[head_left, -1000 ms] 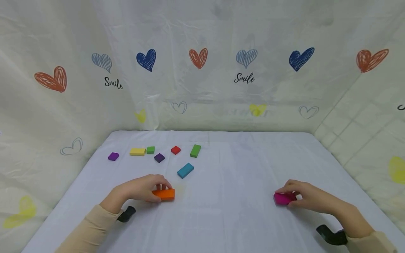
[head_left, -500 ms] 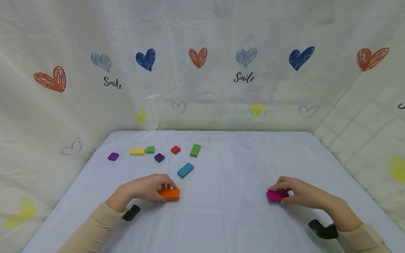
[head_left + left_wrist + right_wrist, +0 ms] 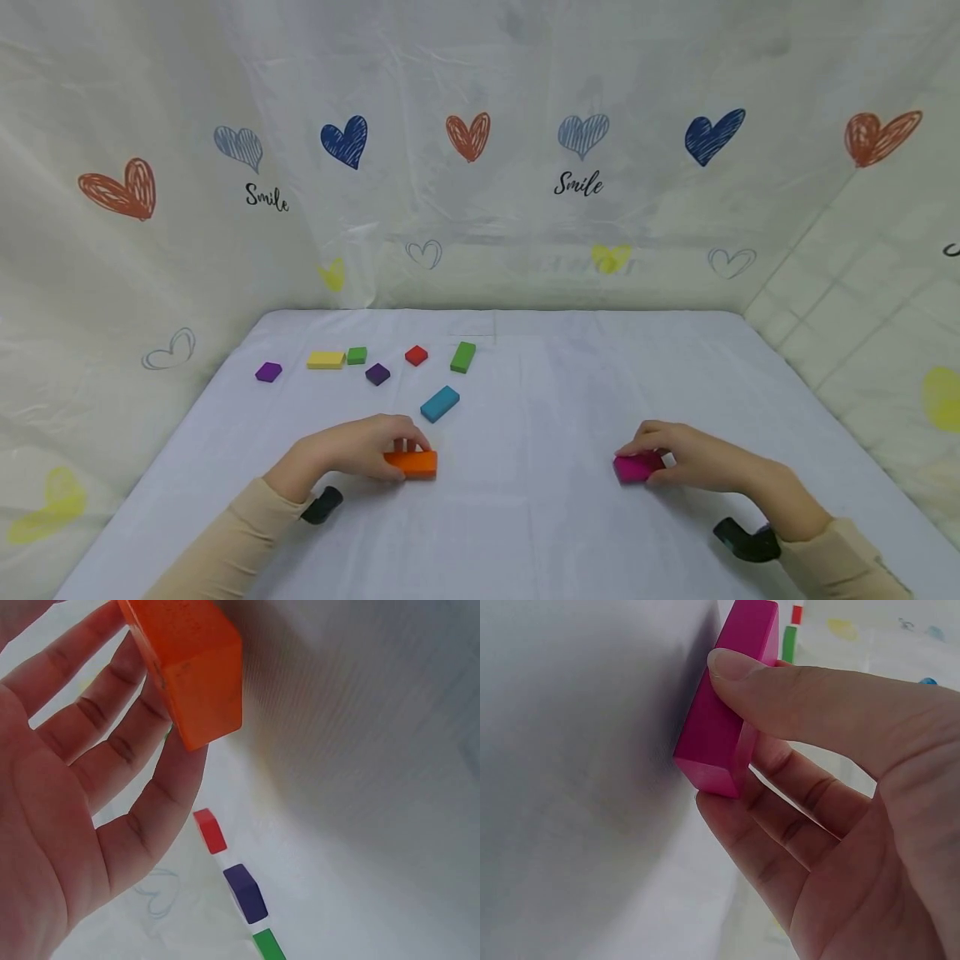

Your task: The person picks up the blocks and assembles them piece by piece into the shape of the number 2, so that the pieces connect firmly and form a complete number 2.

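Head view: left hand grips an orange block, right hand a magenta block
White tablecloth beneath both hands, seven coloured blocks beyond the left one, heart-printed sheeting farther back

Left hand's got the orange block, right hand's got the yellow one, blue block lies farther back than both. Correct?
Not quite: the right hand holds the magenta block, as the head and right wrist views show. The rest stands: the left hand holds the orange block, and the blue block lies farther back than both.
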The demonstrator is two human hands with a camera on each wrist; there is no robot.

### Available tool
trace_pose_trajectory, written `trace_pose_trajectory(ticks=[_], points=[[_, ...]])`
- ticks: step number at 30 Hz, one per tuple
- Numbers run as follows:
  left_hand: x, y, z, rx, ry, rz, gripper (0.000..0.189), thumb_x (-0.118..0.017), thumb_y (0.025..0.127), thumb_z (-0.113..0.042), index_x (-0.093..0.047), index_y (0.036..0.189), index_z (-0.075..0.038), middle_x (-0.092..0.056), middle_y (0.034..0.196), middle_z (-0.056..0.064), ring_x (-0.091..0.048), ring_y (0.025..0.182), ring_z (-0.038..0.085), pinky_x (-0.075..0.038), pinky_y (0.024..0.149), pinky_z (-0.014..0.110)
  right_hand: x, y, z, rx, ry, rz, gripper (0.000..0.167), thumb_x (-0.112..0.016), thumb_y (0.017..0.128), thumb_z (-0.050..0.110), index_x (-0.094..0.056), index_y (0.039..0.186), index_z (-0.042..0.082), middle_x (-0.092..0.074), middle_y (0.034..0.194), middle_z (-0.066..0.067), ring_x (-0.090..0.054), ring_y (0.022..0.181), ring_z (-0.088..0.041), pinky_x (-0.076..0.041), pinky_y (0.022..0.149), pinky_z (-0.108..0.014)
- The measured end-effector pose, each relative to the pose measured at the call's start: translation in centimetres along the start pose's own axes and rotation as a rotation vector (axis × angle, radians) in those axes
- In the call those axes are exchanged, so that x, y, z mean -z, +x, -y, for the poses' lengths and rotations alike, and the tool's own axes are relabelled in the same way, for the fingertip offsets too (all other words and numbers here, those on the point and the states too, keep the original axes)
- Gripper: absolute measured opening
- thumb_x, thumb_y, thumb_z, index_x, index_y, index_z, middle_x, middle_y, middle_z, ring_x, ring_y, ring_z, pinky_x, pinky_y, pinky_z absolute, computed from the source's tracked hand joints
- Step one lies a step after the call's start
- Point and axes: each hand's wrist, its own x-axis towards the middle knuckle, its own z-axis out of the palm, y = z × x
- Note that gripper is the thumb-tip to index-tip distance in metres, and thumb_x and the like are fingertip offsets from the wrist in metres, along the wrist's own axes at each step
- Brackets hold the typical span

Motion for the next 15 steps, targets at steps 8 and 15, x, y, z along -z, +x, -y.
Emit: trace_pose_trajectory(ticks=[8,15], points=[[-0.1,0.6,-0.4,-0.014,0.003,0.000,0.037,-0.080,0.089,-0.012,-0.070,0.123,-0.022,-0.059,0.105,-0.014,-0.055,0.102,0.010,-0.052,0.089,0.030,-0.3,0.9,0.3,-0.011,0.016,0.030,0.037,-0.080,0.089,0.013,-0.073,0.125,0.011,-0.059,0.107,0.009,-0.053,0.095,-0.010,-0.052,0.078,-0.027],[-0.1,1.2,-0.9,-0.044,0.001,0.000,0.037,-0.080,0.088,-0.011,-0.070,0.123,-0.020,-0.060,0.105,-0.015,-0.055,0.101,0.009,-0.051,0.088,0.028,-0.5,1.7,0.6,0.007,0.008,0.033,0.037,-0.080,0.090,0.014,-0.072,0.126,0.012,-0.060,0.110,0.010,-0.054,0.098,-0.009,-0.053,0.082,-0.029]])
